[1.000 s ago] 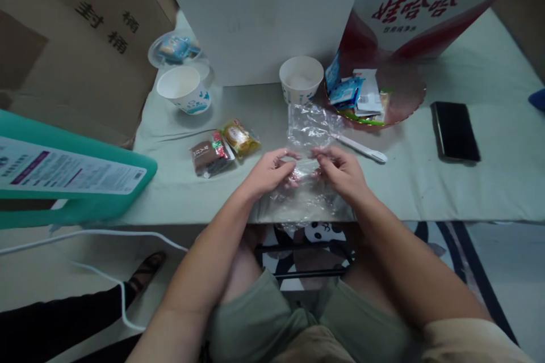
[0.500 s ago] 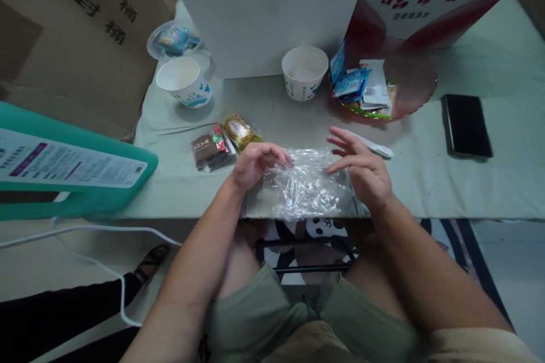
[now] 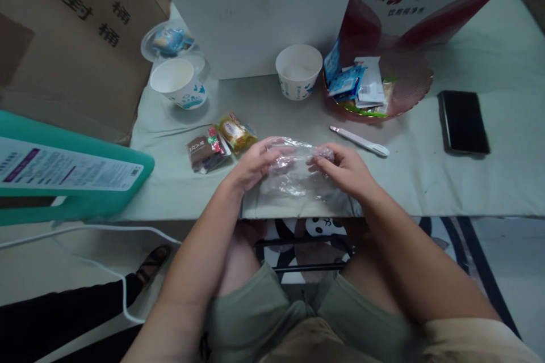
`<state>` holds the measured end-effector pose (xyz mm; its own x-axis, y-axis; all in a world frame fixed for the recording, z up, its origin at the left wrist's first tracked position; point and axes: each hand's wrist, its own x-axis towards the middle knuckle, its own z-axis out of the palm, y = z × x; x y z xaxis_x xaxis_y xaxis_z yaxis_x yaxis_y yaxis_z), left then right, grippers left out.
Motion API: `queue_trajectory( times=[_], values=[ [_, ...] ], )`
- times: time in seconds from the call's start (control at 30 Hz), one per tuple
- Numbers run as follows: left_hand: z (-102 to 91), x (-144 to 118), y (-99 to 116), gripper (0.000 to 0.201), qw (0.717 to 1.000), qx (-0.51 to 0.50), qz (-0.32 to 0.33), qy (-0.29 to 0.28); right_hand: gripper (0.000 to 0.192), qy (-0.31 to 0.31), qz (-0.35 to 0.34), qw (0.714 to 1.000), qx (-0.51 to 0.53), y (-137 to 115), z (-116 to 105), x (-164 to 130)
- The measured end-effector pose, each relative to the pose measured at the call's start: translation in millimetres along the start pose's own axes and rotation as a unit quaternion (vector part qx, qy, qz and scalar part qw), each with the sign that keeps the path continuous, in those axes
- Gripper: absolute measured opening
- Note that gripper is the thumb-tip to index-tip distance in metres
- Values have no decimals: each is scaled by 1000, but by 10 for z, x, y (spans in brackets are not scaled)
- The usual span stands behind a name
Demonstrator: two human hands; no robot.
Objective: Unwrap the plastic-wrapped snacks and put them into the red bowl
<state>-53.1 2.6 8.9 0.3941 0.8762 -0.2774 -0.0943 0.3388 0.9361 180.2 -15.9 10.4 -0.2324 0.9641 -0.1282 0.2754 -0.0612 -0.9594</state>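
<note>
Both hands are down at the near edge of the table [image 3: 426, 181], working the same crumpled clear plastic bag [image 3: 293, 181]. The left hand [image 3: 255, 164] has its fingers curled over the bag's left top edge, pinching the film, and the right hand [image 3: 344, 169] does the same on the right top edge, fingers bent and closed on the plastic. The bag lies flat on the pale green cloth between them, right at the table's front edge. Just left of the left hand sit 2 snack packets, a brown one [image 3: 203, 153] and a yellow one [image 3: 236, 132], touching each other. A white utility knife [image 3: 360, 141] lies just beyond the right hand. Further back there are 2 paper cups [image 3: 298, 71], a reddish plate [image 3: 413, 82] full of small packets, and a black phone [image 3: 464, 122] well off to the right.
</note>
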Motion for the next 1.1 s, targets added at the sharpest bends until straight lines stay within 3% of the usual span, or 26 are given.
queue_trajectory(
  times=[0.07, 0.13, 0.2, 0.27, 0.37, 0.5, 0.6, 0.67, 0.73, 0.83, 0.93, 0.97, 1.03, 1.1],
  values=[
    [30, 14, -7, 46, 995, 87, -44, -11, 25, 39, 14, 997, 67, 7, -4, 21],
    [69, 30, -22, 27, 988, 148, -42, 25, 31, 81, 37, 990, 112, 6, -5, 32],
    [100, 44, -37, 19, 987, 151, -22, 57, 41, 77, 43, 987, 131, -2, -7, 24],
    [116, 52, -48, 22, 989, 137, -9, 47, 46, 33, 33, 994, 101, -9, -8, 5],
    [110, 47, -41, 34, 995, 96, 6, 17, 33, -1, 32, 998, 45, -2, -14, -20],
    [54, 29, 28, 33, 999, -5, 38, 22, 34, -3, 18, 992, 127, 32, -67, -42],
    [-10, 25, 80, 31, 999, -37, 19, -27, 22, -26, -10, 990, 135, 48, -148, -64],
    [-39, 29, 84, 42, 999, 6, 16, -36, 22, -58, -5, 990, 129, 45, -190, -75],
    [-40, 30, 62, 37, 993, 114, 40, -4, 28, -78, 16, 990, 116, 34, -196, -74],
    [20, 3, 22, 31, 947, 271, 136, 104, 31, -25, 24, 998, 60, 21, -135, -51],
    [154, -61, 16, 26, 851, 344, 271, 291, 45, 52, 19, 997, 53, 16, -46, -24],
    [212, -82, 17, 20, 823, 362, 299, 320, 42, 63, 19, 996, 54, 11, -21, -18],
    [340, -105, 9, 12, 808, 396, 321, 295, 27, 64, 16, 997, 37, -9, 20, -15],
    [456, -91, -22, 13, 819, 423, 310, 232, 20, 53, 4, 998, 27, -36, 49, -15]
  ],
)
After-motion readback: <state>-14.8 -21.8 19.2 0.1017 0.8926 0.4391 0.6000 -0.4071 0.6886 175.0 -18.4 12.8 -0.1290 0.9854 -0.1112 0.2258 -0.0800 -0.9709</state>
